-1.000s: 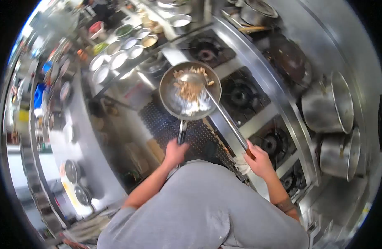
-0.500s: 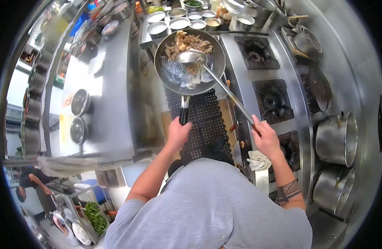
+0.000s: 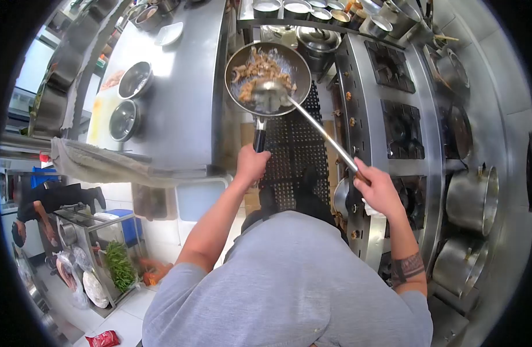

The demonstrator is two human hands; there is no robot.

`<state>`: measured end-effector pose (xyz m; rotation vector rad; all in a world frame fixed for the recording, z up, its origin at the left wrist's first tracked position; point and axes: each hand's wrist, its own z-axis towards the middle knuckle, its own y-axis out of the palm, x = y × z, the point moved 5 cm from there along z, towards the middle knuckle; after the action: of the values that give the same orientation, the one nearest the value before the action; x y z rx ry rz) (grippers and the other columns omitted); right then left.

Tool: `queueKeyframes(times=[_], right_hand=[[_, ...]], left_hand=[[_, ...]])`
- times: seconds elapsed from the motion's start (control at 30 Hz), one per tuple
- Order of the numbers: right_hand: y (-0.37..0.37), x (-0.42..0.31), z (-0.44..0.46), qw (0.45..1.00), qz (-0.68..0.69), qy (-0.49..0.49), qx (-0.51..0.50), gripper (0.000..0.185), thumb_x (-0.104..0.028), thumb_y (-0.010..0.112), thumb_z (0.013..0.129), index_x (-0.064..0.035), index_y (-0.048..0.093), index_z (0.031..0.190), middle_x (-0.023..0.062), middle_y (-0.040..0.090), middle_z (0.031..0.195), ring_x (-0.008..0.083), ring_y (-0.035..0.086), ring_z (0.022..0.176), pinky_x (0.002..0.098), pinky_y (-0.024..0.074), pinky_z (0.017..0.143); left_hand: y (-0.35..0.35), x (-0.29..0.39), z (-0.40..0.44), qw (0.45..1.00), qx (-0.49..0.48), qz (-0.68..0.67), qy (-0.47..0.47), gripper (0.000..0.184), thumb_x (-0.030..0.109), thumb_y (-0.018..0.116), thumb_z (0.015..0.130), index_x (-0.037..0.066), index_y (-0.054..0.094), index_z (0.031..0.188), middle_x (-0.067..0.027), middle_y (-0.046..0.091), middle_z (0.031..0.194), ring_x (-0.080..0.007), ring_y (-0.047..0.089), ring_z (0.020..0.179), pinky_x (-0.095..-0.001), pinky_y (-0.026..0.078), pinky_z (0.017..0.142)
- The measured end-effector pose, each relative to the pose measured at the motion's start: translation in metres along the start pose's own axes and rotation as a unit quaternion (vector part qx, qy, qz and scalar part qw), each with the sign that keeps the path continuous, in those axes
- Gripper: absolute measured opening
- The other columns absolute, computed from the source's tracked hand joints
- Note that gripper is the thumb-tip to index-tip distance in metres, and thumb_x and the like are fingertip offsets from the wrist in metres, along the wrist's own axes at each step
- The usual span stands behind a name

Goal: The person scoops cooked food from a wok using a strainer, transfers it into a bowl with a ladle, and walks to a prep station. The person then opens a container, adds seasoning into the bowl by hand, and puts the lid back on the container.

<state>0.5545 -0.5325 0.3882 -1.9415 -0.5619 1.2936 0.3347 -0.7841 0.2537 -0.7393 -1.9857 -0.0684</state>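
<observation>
My left hand (image 3: 253, 165) is closed round the black handle of a frying pan (image 3: 301, 72), held in the air above the floor between the bench and the stove. Browned pieces of what looks like sliced meat (image 3: 262, 68) lie in the pan. My right hand (image 3: 376, 186) grips the end of a long-handled metal ladle (image 3: 321, 129). Its bowl, blurred by motion, is down in the lower part of the pan among the pieces.
To the right runs a stove with several burners (image 3: 402, 128) and large pots (image 3: 472, 201). A steel bench (image 3: 188, 98) with two metal bowls (image 3: 135, 80) stands left. A lidded pot (image 3: 318, 39) sits beyond the pan. Another person (image 3: 52, 199) is at lower left.
The view has shifted, so bench and stove sit differently around the pan. Within the pan, the ladle bowl has moved down toward the handle side, and the meat is more spread out.
</observation>
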Motion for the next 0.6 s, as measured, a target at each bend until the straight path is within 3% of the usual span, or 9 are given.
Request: queueKeyframes(times=[0.07,0.13,0.17,0.23,0.33,0.4,0.47,0.53,0.6], right_hand=[[0.005,-0.007,0.014,1.0,-0.004,-0.005,0.026,0.057,-0.013,0.065,0.088,-0.0119,0.052,0.143,0.0153,0.059,0.086,0.035,0.061,0.078,0.0412,0.0495,0.073],[0.012,-0.009,0.02,0.995,-0.013,-0.029,0.1,0.056,-0.012,0.064,0.089,-0.0131,0.052,0.143,0.0142,0.06,0.088,0.0345,0.062,0.078,0.04,0.0504,0.072],[0.02,-0.009,0.017,0.989,-0.009,-0.064,0.132,0.055,-0.011,0.064,0.089,-0.012,0.052,0.142,0.0139,0.061,0.091,0.0341,0.063,0.08,0.0397,0.0509,0.071],[0.038,0.002,0.013,0.989,-0.009,-0.073,0.126,0.055,-0.01,0.064,0.089,-0.0108,0.051,0.142,0.0144,0.061,0.091,0.0343,0.063,0.08,0.04,0.051,0.071],[0.041,0.01,-0.015,0.994,-0.003,-0.079,0.076,0.056,-0.009,0.065,0.088,-0.0072,0.05,0.142,0.0166,0.061,0.091,0.0356,0.063,0.083,0.0404,0.0508,0.073],[0.023,0.008,-0.033,0.998,-0.007,-0.055,-0.041,0.056,-0.008,0.065,0.086,-0.0064,0.051,0.141,0.0179,0.061,0.089,0.0376,0.063,0.085,0.0414,0.05,0.076],[-0.003,0.006,-0.028,0.996,0.005,-0.042,-0.08,0.056,-0.009,0.066,0.085,-0.0065,0.052,0.14,0.0188,0.061,0.087,0.0388,0.062,0.085,0.0438,0.049,0.077],[-0.015,0.004,-0.016,0.982,-0.084,-0.029,-0.164,0.055,-0.011,0.065,0.085,-0.0066,0.053,0.139,0.0192,0.061,0.087,0.0394,0.061,0.085,0.0463,0.0488,0.077],[-0.022,-0.003,0.012,0.98,-0.107,-0.057,-0.159,0.053,-0.012,0.065,0.086,-0.0069,0.054,0.138,0.0194,0.061,0.088,0.0398,0.061,0.086,0.0477,0.0488,0.077]], left_hand=[[-0.005,0.005,0.006,0.999,0.015,0.008,0.036,0.013,0.011,0.065,0.081,0.001,0.058,0.077,-0.0078,0.057,0.058,-0.0173,0.056,0.044,-0.0343,0.044,0.042],[-0.009,0.002,0.005,0.961,0.117,0.084,0.238,0.016,0.011,0.068,0.082,0.001,0.055,0.077,-0.0053,0.057,0.062,-0.0146,0.055,0.046,-0.033,0.044,0.042],[-0.01,0.007,0.002,0.961,0.119,0.081,0.237,0.016,0.011,0.068,0.082,0.001,0.055,0.077,-0.0053,0.057,0.062,-0.0146,0.055,0.046,-0.033,0.044,0.042],[0.008,-0.01,0.0,0.981,-0.093,-0.168,0.013,0.016,0.01,0.068,0.082,0.002,0.055,0.077,-0.0049,0.056,0.061,-0.0147,0.054,0.045,-0.0334,0.044,0.042],[0.018,-0.018,-0.004,0.99,-0.015,-0.138,0.022,0.014,0.005,0.068,0.08,0.002,0.055,0.076,-0.0046,0.055,0.059,-0.0151,0.053,0.043,-0.0331,0.043,0.041],[0.025,-0.038,-0.018,0.991,-0.016,-0.135,0.005,0.013,0.002,0.067,0.078,0.002,0.054,0.075,-0.0039,0.053,0.057,-0.0153,0.052,0.042,-0.0329,0.042,0.04],[0.029,-0.061,-0.03,0.989,-0.01,-0.117,-0.094,0.011,0.0,0.065,0.076,0.002,0.054,0.074,-0.0047,0.053,0.055,-0.0153,0.052,0.041,-0.0333,0.041,0.039],[0.029,-0.058,-0.03,0.99,0.0,-0.1,-0.102,0.01,0.0,0.064,0.075,0.002,0.054,0.072,-0.0055,0.054,0.055,-0.0155,0.052,0.041,-0.0336,0.042,0.04],[0.03,-0.035,-0.013,0.991,0.002,-0.104,-0.088,0.011,0.0,0.063,0.073,0.002,0.053,0.07,-0.0056,0.054,0.055,-0.0155,0.052,0.042,-0.0335,0.042,0.04]])
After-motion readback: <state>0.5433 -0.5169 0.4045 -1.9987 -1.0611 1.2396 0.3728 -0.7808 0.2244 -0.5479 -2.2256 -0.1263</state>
